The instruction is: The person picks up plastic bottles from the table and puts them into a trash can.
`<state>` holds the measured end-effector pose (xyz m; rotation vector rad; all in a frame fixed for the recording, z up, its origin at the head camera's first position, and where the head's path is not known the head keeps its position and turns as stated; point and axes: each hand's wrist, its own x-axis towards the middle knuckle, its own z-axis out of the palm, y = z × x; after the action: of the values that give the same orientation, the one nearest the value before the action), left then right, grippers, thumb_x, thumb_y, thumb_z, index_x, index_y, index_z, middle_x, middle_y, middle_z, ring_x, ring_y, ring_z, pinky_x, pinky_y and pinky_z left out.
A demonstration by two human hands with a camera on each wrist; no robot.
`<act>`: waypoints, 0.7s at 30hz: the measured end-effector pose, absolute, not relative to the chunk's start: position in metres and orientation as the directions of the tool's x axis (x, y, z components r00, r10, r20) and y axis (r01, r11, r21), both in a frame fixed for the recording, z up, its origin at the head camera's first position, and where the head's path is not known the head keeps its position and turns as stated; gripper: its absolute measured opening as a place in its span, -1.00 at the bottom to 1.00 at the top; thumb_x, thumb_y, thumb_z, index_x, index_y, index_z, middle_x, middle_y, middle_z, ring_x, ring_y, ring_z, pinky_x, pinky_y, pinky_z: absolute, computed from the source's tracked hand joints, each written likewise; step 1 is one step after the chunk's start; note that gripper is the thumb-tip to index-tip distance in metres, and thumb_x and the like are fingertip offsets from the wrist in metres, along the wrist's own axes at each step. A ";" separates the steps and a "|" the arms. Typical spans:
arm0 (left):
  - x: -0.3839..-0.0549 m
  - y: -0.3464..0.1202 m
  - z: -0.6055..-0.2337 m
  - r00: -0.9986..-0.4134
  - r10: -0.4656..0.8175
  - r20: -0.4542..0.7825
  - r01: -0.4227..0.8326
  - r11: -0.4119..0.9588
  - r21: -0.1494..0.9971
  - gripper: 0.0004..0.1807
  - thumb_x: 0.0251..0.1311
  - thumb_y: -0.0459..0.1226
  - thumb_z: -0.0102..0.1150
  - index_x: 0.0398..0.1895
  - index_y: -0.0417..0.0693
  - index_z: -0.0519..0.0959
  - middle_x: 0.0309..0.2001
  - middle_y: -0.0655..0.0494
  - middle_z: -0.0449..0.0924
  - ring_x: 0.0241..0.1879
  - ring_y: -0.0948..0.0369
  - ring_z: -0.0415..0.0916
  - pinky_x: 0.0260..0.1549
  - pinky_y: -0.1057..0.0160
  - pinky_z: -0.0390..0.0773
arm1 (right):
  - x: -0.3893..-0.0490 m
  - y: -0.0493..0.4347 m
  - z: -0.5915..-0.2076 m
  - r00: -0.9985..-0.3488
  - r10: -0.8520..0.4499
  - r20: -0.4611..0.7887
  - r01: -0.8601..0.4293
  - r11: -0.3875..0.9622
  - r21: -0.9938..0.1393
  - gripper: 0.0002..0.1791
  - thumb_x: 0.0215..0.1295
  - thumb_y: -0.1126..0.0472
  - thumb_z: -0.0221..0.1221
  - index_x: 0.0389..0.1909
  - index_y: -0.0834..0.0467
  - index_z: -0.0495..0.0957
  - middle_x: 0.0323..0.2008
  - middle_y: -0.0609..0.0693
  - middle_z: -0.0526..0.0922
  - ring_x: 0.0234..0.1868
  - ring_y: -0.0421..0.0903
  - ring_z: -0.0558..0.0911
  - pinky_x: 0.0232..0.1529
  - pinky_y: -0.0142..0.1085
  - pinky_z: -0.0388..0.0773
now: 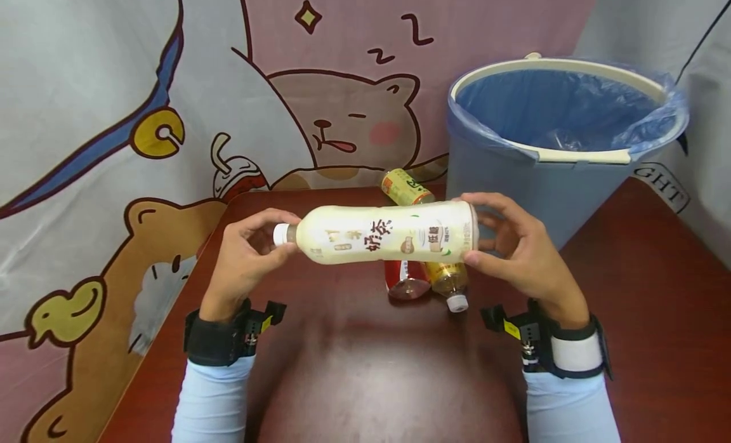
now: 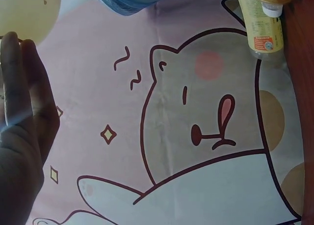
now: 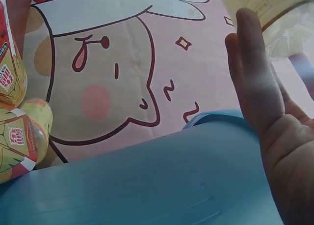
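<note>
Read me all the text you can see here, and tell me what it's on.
"奶茶": cream bottle
"低糖": same bottle
"Z Z": backdrop
"GHT": backdrop, beside the bin
Too small or blurred: the cream bottle's other print, the yellow label, the red container.

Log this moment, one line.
left hand: grips cream plastic bottle at capped end | right hand: grips its base | bottle: horizontal, above glossy dark-red table
</note>
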<state>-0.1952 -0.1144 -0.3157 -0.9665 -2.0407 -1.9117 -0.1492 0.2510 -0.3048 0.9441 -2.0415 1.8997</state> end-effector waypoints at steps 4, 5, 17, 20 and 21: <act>-0.193 -0.114 -0.314 -0.773 0.317 0.550 0.560 -0.066 0.826 -0.70 -0.03 -0.58 0.22 -0.17 -0.27 0.61 -0.24 0.17 0.61 -0.39 0.19 0.40 -0.53 0.48 0.49 | -0.150 0.250 -0.305 -0.764 -0.320 0.560 -0.579 -0.040 -0.814 -0.21 -0.19 0.78 0.11 0.22 0.47 0.22 0.16 0.04 0.41 0.04 -0.06 0.53 -0.15 -0.42 0.65; -0.193 -0.114 -0.313 -0.776 0.310 0.550 0.559 -0.068 0.826 -0.71 -0.03 -0.57 0.23 -0.17 -0.26 0.61 -0.24 0.17 0.62 -0.38 0.19 0.41 -0.52 0.47 0.49 | -0.150 0.249 -0.305 -0.756 -0.324 0.569 -0.587 -0.049 -0.808 -0.21 -0.19 0.78 0.10 0.22 0.47 0.22 0.16 0.05 0.40 0.03 -0.06 0.53 -0.15 -0.42 0.65; -0.187 -0.118 -0.303 -0.792 0.265 0.551 0.556 -0.062 0.829 -0.72 -0.04 -0.59 0.21 -0.18 -0.50 0.55 -0.25 0.13 0.64 -0.37 0.14 0.40 -0.48 0.42 0.45 | -0.150 0.244 -0.302 -0.727 -0.338 0.598 -0.593 -0.131 -0.795 -0.19 -0.20 0.80 0.10 0.23 0.48 0.20 0.15 0.12 0.41 0.01 -0.02 0.53 -0.14 -0.38 0.66; -0.186 -0.119 -0.303 -0.790 0.267 0.551 0.556 -0.066 0.829 -0.73 -0.03 -0.58 0.22 -0.18 -0.45 0.57 -0.25 0.14 0.63 -0.37 0.15 0.41 -0.47 0.42 0.47 | -0.151 0.243 -0.303 -0.722 -0.339 0.603 -0.589 -0.157 -0.793 -0.20 -0.18 0.79 0.10 0.23 0.50 0.19 0.15 0.12 0.43 0.02 -0.02 0.53 -0.15 -0.37 0.66; -0.186 -0.119 -0.303 -0.790 0.269 0.551 0.555 -0.069 0.829 -0.73 -0.02 -0.58 0.22 -0.18 -0.42 0.58 -0.25 0.14 0.63 -0.37 0.15 0.41 -0.47 0.42 0.48 | -0.151 0.243 -0.304 -0.721 -0.340 0.603 -0.586 -0.164 -0.793 -0.21 -0.17 0.79 0.11 0.23 0.50 0.19 0.16 0.12 0.43 0.02 -0.02 0.53 -0.15 -0.37 0.67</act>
<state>-0.1862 -0.1191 -0.3035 -0.9002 -1.9826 -1.9542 -0.1508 0.2429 -0.3036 1.0746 -1.9015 1.9947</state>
